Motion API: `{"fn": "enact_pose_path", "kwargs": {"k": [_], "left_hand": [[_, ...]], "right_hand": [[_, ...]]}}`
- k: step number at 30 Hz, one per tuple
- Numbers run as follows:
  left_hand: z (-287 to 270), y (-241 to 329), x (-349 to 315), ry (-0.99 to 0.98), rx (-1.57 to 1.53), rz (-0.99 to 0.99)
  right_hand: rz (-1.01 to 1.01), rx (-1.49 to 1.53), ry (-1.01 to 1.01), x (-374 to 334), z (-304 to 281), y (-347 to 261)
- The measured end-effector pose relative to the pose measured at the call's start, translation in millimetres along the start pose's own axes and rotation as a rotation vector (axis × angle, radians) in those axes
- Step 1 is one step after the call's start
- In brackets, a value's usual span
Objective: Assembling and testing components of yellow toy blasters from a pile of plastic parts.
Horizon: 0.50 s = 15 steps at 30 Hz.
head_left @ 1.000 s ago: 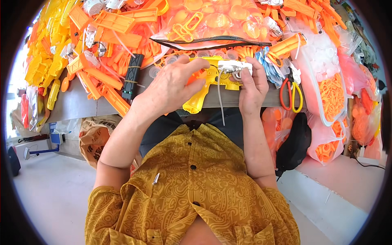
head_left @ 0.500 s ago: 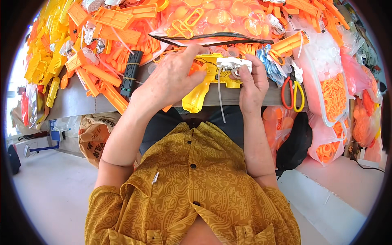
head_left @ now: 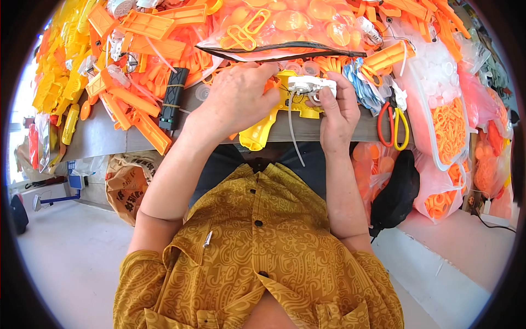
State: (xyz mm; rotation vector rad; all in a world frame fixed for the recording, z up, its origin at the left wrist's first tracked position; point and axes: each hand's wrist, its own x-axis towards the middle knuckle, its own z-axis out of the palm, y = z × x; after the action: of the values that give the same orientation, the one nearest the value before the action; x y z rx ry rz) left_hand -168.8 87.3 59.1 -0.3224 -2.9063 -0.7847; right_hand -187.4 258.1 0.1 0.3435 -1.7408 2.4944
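A yellow half-shell (head_left: 257,133), shaped like a toy gun with a handle, is held over the table's near edge. A white plastic mechanism (head_left: 307,84) sits at its upper right, and a thin clear tube (head_left: 296,137) hangs down from it. My right hand (head_left: 339,112) grips the right end of shell and mechanism, thumb in front, fingers behind. My left hand (head_left: 235,101) is at the shell's left end, fingers bent in with the thumb near them. A bit of orange shows between thumb and forefinger; whether it is held is unclear.
Orange parts (head_left: 148,49) are heaped at the back left, beside yellow shells (head_left: 55,93). A dark battery holder (head_left: 173,101) lies left. Scissors (head_left: 401,129) with red and yellow handles hang over the edge at right, near a tub (head_left: 466,131) of orange rings. A paper sack (head_left: 129,183) stands below left.
My left hand has shifted slightly right and its fingers have closed in at the shell's left end. The shell and mechanism have moved slightly left; the tube has swung a little.
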Motion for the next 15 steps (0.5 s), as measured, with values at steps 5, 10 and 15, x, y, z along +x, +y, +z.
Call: {"fn": "enact_pose_path", "kwargs": {"k": [5, 10, 15], "left_hand": [[12, 3, -2, 0.111, -0.009, -0.073], [22, -5, -6, 0.255, 0.058, 0.078], [22, -9, -9, 0.245, 0.078, 0.135]], "right_hand": [[0.008, 0.022, -0.003, -1, -1, 2], [0.014, 0.033, -0.001, -2, -3, 2], [0.008, 0.019, 0.004, -1, -4, 2]]}}
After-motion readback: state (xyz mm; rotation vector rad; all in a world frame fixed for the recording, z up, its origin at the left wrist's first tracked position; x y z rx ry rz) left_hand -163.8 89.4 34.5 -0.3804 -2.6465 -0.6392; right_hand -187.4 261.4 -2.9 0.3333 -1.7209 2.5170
